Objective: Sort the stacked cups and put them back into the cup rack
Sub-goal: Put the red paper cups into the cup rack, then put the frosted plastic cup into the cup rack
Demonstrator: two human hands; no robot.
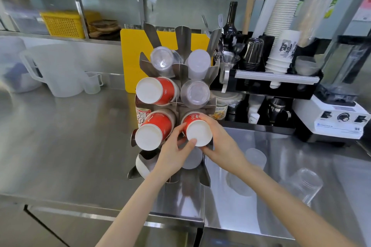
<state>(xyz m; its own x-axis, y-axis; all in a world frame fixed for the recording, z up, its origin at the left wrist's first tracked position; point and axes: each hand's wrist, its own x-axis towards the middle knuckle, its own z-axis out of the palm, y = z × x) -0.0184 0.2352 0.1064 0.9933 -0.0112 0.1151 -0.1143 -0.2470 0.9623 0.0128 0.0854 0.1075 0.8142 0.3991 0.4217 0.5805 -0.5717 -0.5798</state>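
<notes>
A steel cup rack (181,38) stands on the counter in front of me, with cups lying in its slots, bases toward me. Top row holds a clear cup (163,61) and a frosted cup (197,63). Below are a red paper cup (155,91) and a clear cup (195,94). In the third row a red paper cup (152,131) lies at the left. Both hands grip another red paper cup (197,130) in the right slot: my left hand (174,154) from below-left, my right hand (220,142) from the right. A white cup (141,165) sits in the lowest left slot.
Two frosted cups (256,158) and a clear cup (306,182) stand upside down on the steel counter at the right. A white blender (337,118) and a black organiser (277,86) with stacked cups stand behind. A plastic jug (54,70) is at the left.
</notes>
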